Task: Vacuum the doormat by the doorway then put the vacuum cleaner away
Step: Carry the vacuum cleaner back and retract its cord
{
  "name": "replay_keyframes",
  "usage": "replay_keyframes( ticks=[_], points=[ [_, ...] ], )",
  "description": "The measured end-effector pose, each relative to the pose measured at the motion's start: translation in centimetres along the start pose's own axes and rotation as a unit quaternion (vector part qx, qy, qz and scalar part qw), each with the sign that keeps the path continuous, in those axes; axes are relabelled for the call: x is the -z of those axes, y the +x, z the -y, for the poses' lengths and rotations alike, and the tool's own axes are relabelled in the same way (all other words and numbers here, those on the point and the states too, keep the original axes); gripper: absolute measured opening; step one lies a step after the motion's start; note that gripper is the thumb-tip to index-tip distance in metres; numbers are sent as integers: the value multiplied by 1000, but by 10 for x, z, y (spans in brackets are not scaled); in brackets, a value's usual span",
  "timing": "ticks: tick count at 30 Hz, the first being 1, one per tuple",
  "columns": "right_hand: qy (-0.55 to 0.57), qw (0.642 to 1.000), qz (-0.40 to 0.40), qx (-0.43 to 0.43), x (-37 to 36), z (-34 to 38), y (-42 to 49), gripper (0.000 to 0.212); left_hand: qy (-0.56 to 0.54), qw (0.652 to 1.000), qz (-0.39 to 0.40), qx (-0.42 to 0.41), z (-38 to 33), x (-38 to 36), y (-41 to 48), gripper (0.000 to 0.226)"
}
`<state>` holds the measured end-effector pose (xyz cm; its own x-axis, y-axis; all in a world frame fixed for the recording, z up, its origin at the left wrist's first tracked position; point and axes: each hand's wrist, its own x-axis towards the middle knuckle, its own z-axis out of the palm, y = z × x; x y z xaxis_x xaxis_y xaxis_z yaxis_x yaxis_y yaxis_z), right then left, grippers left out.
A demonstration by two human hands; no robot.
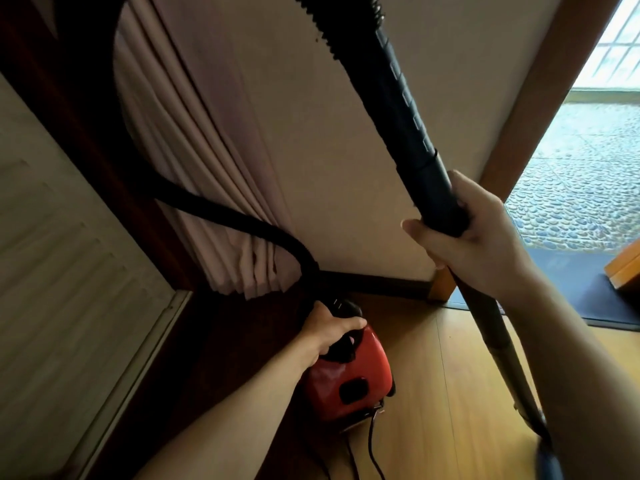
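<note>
Head view: left hand (330, 329) clamps vacuum handle (341, 344); right hand (474, 237) clamps wand (429, 174), nozzle hidden.

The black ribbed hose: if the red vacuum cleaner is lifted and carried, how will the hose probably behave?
The hose probably stays floppy: it already hangs in a loose curve between the wand and the red canister. It may swing toward the curtain. The ribs probably let it stretch rather than kink.

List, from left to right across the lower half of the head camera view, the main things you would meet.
Louvred panel → left hand on the handle → red vacuum cleaner → right hand gripping the wand → dark doormat by the doorway.
</note>
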<state>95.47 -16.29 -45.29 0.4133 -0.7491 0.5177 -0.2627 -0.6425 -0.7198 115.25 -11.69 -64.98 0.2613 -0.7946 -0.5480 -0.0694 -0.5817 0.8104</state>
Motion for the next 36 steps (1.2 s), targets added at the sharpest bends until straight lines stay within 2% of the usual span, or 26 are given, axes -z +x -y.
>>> replay_keyframes(
  ticks=[5,10,15,18,21,25,28,31,34,36],
  points=[
    [32,999,0,11,6,26,16,30,35,999,1,-7,20,2,-18,99],
    [38,997,-52,39,6,70,41,36,87,996,12,-13,36,9,-42,102],
    [-1,993,-108,54,-5,83,58,45,106,993,49,-9,40,20,-66,110],
    [7,989,-136,61,-13,86,71,36,121,990,74,4,44,22,-73,112],
    [26,981,-185,53,-19,84,89,28,102,992,77,-1,47,22,-75,100],
    [63,968,-241,25,-18,70,107,33,79,993,87,-29,46,21,-73,62],
    [60,968,-244,20,-17,67,113,35,106,989,95,-47,41,20,-64,54],
    [57,971,-230,30,-15,57,114,32,112,989,92,-40,33,18,-56,60],
    [65,973,-222,16,-13,46,110,41,81,994,72,-33,31,17,-50,56],
    [82,973,-215,8,-14,42,107,35,61,996,62,-29,31,18,-46,46]
  ],
)
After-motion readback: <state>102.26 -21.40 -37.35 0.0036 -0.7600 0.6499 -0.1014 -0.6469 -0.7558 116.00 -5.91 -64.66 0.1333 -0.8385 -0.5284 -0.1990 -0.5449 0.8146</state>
